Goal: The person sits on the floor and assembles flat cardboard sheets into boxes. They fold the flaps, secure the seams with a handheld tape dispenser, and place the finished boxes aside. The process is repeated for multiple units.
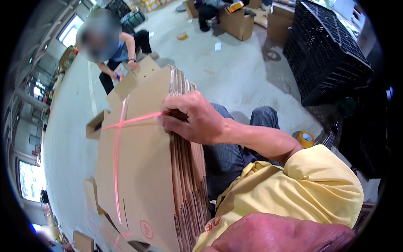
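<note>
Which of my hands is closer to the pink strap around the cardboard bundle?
Right. The right hand grips the edge of the flattened cardboard bundle, fingers on the pink strap where it crosses the top. The left hand is not in view.

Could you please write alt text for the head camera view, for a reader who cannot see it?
A right hand grips the pink plastic strap around a bundle of flattened brown cardboard boxes. A roll of tape lies on the grey concrete floor; black plastic crates are stacked beyond.
</note>
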`<state>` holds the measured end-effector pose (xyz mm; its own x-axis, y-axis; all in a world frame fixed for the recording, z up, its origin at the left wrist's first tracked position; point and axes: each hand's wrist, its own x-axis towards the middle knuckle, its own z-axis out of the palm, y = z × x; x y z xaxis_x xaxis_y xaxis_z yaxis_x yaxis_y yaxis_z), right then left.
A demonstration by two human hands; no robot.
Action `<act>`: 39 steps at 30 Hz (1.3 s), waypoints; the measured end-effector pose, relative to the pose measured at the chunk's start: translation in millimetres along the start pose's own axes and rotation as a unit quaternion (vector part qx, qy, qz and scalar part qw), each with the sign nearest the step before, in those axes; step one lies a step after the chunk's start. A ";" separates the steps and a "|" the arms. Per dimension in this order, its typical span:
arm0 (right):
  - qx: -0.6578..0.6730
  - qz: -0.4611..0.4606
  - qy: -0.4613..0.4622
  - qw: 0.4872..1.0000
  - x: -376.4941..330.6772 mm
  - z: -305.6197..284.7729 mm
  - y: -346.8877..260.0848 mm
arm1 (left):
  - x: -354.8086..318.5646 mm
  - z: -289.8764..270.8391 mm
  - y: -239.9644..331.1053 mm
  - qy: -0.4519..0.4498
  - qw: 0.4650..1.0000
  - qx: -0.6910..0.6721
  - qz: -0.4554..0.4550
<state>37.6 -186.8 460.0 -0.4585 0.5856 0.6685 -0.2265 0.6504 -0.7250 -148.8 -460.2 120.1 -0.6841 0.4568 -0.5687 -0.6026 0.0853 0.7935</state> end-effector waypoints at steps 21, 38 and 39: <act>-0.378 0.127 0.219 0.891 52.6 -191.7 13.0 | -34.0 368.3 112.9 -0.383 0.904 -0.169 -0.090; -0.253 0.434 0.363 0.785 -83.9 -278.4 36.3 | -76.8 602.7 92.5 -0.467 0.317 0.359 0.743; -0.441 0.313 0.326 0.775 -132.5 -317.3 31.5 | -88.5 607.0 89.3 -0.474 0.318 0.348 0.744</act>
<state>363.8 -90.4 401.0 0.3551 0.8534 0.3815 0.6734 0.0495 -0.7376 107.4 44.4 373.0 0.6309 0.4832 0.6070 0.5603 -0.8250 0.0744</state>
